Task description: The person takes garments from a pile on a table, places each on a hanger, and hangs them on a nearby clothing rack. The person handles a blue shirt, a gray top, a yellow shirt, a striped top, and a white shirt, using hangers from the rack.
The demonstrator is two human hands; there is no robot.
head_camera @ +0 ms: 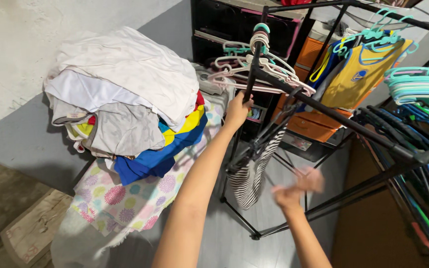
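Observation:
My left hand [238, 109] reaches up and is closed around the upright black pole of a clothes rack [323, 111], just under a bunch of empty pink and white hangers [266, 67]. My right hand [299, 187] is blurred by motion, fingers apart and holding nothing, a little right of a black-and-white striped garment [251, 176] that hangs from a dark hanger on the rack. A yellow sleeveless jersey [358, 74] hangs on a teal hanger further along the rail.
A tall pile of folded clothes [125, 99] rests on a floral-covered board [125, 198] at the left, against a white and grey wall. Teal hangers [418, 87] crowd the right rail. Black and orange drawer units [314, 124] stand behind the rack.

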